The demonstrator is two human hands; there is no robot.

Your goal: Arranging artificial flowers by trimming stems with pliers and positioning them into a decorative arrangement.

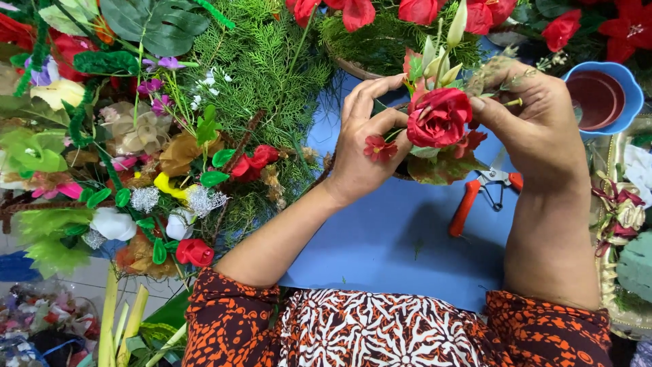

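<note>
Both my hands hold a small bunch of artificial flowers above a blue table (387,238). At its centre is a red fabric rose (440,117), with pale buds (441,54) and green leaves (445,166) around it. My left hand (363,146) grips the bunch from the left, and a small red blossom (379,147) sits by its thumb. My right hand (540,129) closes on the bunch from the right, thumb pressing next to the rose.
Red-handled pruning shears (479,197) lie on the table under the bunch. A heap of artificial flowers and greenery (176,136) covers the left side. A blue flower-shaped pot (601,98) stands at right, and red blooms (421,10) line the back.
</note>
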